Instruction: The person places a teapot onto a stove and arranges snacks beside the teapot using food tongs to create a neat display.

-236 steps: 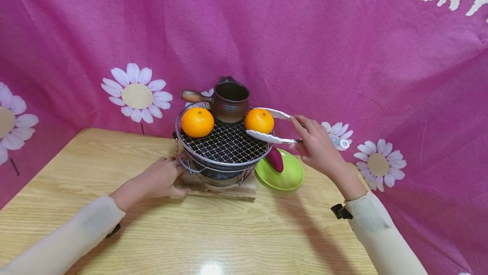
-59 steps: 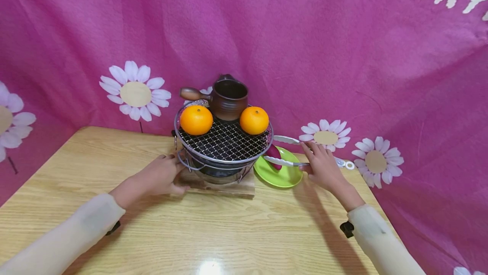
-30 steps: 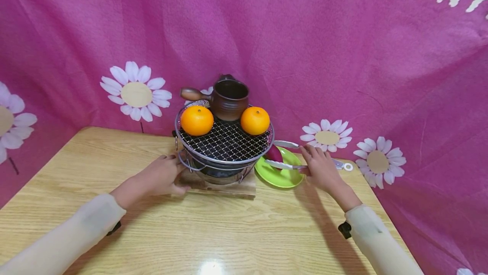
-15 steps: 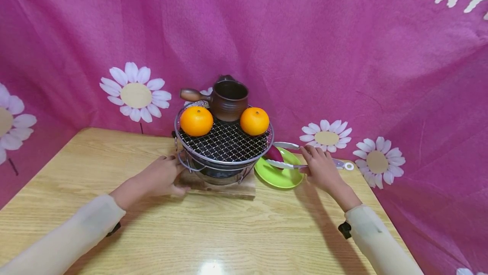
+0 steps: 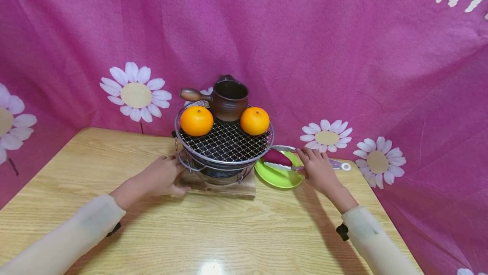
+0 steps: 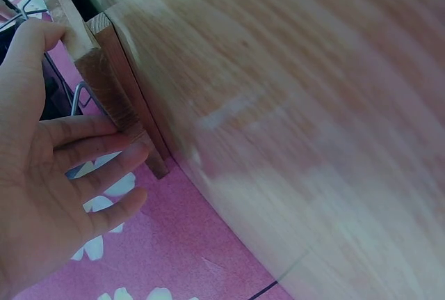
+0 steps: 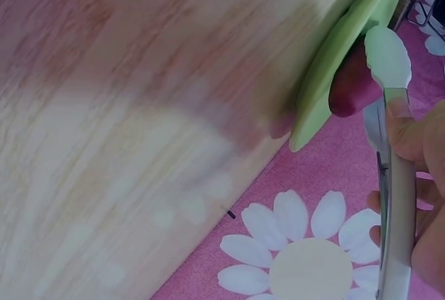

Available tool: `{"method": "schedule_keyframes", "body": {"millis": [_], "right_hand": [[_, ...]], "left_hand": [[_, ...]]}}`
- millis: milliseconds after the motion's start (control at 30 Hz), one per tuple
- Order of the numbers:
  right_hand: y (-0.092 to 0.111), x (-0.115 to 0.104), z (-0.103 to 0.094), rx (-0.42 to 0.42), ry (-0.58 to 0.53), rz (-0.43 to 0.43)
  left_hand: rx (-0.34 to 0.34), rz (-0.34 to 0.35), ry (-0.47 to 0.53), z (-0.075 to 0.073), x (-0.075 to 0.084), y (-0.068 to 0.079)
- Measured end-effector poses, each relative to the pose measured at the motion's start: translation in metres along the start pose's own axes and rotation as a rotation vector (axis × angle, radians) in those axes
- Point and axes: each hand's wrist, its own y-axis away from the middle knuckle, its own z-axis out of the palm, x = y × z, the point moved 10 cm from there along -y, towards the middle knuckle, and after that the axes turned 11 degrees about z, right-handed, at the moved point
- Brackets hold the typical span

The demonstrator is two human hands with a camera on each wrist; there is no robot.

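My right hand (image 5: 319,170) holds silver tongs with pale scalloped tips (image 5: 278,166) above the right side of the table. The tips lie on either side of a purple sweet potato (image 5: 279,157) over a lime-green plate (image 5: 280,181). In the right wrist view, one tip of the tongs (image 7: 389,60) overlaps the sweet potato (image 7: 353,88); contact on the far side is hidden. My left hand (image 5: 161,176) grips the left end of a wooden board (image 5: 236,189) beneath the round grill (image 5: 228,148). The left wrist view shows thumb and fingers on opposite edges of the board (image 6: 108,88).
On the wire grill sit two oranges, one left (image 5: 196,121) and one right (image 5: 254,121). Behind them stands a brown pot (image 5: 229,105), its handle pointing left. The grill rim overhangs the plate's left edge. A pink floral cloth (image 5: 305,54) hangs behind the wooden table (image 5: 228,232).
Earlier the tongs were around the right orange on the grill; now they are down at the plate. In the last half second the sweet potato turned and shifted right between the tips. Left hand unchanged.
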Motion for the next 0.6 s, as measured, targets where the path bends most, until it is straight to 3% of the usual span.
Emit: {"method": "schedule_keyframes", "body": {"millis": [200,600], "right_hand": [[0.0018,-0.0018,0.0007,0.04,0.021,-0.024],[0.0045,0.0018,0.0017,0.04,0.017,-0.024]], "left_hand": [[-0.008,-0.001,0.001,0.0008,-0.0001,-0.0002],[-0.011,0.001,0.01,-0.0002,0.0006,0.0003]]}}
